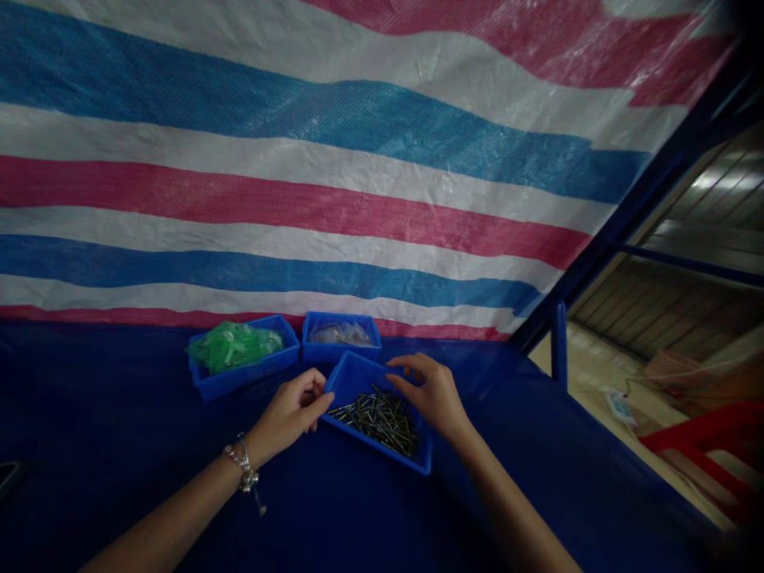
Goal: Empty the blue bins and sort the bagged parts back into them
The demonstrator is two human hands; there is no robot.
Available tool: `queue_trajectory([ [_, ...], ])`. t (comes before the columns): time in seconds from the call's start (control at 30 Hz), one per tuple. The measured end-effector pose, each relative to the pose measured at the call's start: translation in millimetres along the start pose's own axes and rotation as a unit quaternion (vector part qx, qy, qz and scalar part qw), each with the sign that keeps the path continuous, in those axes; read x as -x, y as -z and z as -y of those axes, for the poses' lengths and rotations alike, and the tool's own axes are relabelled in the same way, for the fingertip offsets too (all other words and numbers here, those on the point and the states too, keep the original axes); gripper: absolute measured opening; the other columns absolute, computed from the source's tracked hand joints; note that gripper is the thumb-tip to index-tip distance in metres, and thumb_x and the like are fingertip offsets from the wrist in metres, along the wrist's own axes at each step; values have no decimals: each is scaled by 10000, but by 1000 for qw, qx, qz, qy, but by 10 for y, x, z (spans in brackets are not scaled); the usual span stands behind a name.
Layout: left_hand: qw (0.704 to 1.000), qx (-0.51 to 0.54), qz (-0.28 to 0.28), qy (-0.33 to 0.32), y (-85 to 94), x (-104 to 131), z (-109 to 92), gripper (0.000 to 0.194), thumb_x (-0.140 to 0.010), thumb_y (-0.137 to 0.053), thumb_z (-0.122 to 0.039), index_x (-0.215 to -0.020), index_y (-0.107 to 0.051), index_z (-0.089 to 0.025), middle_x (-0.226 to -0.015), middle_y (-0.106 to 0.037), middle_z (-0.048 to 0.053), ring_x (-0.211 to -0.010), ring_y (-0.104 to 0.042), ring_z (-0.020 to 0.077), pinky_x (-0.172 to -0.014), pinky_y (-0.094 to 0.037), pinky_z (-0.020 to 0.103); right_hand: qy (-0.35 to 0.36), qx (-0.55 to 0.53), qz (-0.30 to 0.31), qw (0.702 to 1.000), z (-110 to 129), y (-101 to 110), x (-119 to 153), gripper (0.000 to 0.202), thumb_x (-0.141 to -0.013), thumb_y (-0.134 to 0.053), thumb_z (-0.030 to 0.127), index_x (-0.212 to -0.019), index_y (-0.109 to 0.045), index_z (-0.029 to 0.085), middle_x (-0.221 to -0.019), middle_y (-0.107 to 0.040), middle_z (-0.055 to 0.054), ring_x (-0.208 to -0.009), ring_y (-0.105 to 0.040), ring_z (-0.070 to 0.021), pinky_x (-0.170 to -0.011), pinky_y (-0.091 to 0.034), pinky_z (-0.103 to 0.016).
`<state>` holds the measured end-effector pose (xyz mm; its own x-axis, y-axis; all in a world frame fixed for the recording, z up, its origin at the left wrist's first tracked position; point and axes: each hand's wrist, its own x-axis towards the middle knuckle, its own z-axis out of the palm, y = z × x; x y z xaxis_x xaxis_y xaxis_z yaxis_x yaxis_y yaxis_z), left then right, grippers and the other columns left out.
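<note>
A blue bin (pixel 382 451) sits at an angle on the dark blue table, with many thin metal pins or screws (pixel 382 419) heaped in it. My left hand (pixel 294 410) grips the bin's left edge, thumb over the rim and fingers curled outside. Over the bin's upper right side is my right hand (pixel 426 390), thumb and fingers apart, with nothing visible between them. A bracelet hangs on my left wrist.
Behind stand a blue bin (pixel 244 376) with green plastic bags and another blue bin (pixel 341 351) with clear bags. A striped sheet (pixel 298 199) hangs behind the table (pixel 143 446). Blue frame bars rise at right; a dark object lies at the left edge.
</note>
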<state>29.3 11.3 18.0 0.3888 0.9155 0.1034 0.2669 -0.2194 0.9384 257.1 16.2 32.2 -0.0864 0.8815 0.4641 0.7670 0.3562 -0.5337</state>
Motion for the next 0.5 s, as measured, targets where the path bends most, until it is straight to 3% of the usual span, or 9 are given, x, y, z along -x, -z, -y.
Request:
queue_trajectory([
  [0.17, 1000, -12, -24, -6, 18, 14, 16, 173, -765, -478, -336, -740, -397, -185, -570, -441, -71, -434, -518, 82, -380, -408, 177, -35, -24, -41, 998, -20, 5, 32, 357, -682, -568, 409, -971, -578, 199, -710, -543, -20, -582, -493, -131, -541, -409, -246],
  [0.33, 998, -23, -58, -20, 21, 39, 38, 151, -776, -469, -317, -736, -403, -187, -584, -460, -65, -439, -528, 85, -403, -448, 195, -70, -26, -79, 994, -47, 9, 98, 414, -672, -561, 469, -945, -508, 163, -690, -503, -15, -640, -517, -160, -590, -419, -271],
  [0.5, 997, -29, -62, -28, -5, 64, 30, 149, -786, -453, -301, -706, -400, -187, -559, -463, -61, -470, -534, 99, -449, -466, 219, -115, -27, -80, 990, -88, 50, 154, 460, -636, -563, 533, -874, -439, 159, -659, -480, -5, -523, -479, -132, -488, -399, -247],
])
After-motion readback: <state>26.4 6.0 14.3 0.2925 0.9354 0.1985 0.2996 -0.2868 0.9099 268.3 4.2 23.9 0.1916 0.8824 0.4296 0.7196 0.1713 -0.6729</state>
